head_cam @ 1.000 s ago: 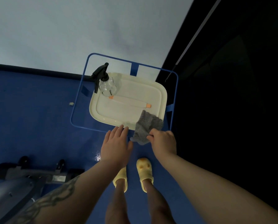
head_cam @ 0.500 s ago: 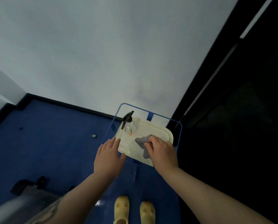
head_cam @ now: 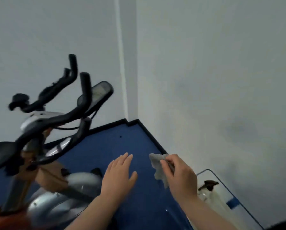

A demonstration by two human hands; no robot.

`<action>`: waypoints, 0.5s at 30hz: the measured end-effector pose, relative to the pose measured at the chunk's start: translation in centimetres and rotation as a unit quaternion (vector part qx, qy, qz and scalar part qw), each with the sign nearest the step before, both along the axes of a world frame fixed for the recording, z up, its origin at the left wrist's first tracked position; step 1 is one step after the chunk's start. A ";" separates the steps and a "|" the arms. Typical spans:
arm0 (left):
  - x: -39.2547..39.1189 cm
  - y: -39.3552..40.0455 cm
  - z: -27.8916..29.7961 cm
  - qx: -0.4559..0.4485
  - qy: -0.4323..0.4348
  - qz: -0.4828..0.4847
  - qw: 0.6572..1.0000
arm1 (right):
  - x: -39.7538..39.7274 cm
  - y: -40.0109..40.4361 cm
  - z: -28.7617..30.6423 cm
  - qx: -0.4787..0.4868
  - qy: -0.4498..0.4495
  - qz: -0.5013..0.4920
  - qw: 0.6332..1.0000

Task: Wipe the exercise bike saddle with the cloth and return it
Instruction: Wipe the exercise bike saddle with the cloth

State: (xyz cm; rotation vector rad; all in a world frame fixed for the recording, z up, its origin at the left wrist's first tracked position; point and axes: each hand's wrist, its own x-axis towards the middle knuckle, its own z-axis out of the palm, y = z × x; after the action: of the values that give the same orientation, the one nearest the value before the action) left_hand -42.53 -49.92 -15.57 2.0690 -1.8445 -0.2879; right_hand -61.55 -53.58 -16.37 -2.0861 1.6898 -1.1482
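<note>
A grey cloth [head_cam: 157, 165] hangs in the air, pinched between the fingers of my right hand [head_cam: 180, 176]. My left hand [head_cam: 120, 175] is held flat beside it, fingers spread, holding nothing. The exercise bike [head_cam: 44, 130] fills the left of the view, blurred, with black handlebars [head_cam: 76, 90], a console screen [head_cam: 97, 93] and a silver and orange frame. The saddle does not show. The cream tray [head_cam: 222, 206] and the spray bottle [head_cam: 207, 186] sit at lower right, partly behind my right forearm.
A blue wire stand [head_cam: 228, 193] holds the tray against the white wall [head_cam: 213, 80]. The floor [head_cam: 119, 146] is blue carpet with a black skirting board along the walls, which meet in a corner ahead.
The view has swung up and left from the tray to the bike. My right hand has lifted the cloth off the tray and carries it leftward; my left hand moved along with it.
</note>
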 end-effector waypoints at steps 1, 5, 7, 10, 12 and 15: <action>1.6 1.3 0.2 -0.001 0.002 0.031 1.000 | 1.8 0.0 0.1 0.001 -0.004 0.030 1.000; 7.6 7.1 0.9 0.009 0.010 0.137 0.990 | 9.3 1.3 0.7 0.010 -0.012 0.141 0.990; 10.3 10.2 1.2 0.003 0.010 0.186 0.983 | 12.8 2.8 1.1 0.016 -0.020 0.185 0.983; 14.0 14.8 2.0 -0.016 0.006 0.256 0.966 | 17.5 5.5 1.7 0.010 -0.012 0.253 0.967; 16.2 17.8 2.7 -0.023 0.007 0.289 0.957 | 20.5 7.2 2.1 0.005 -0.003 0.294 0.956; 19.5 22.3 3.5 -0.029 0.010 0.334 0.942 | 25.1 10.2 2.6 0.008 0.003 0.337 0.941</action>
State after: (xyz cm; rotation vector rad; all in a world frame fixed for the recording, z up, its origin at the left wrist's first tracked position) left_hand -23.05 -27.62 -12.10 2.4784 -1.0207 -0.0684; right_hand -36.40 -43.41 -13.74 -2.3625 0.8362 -0.8865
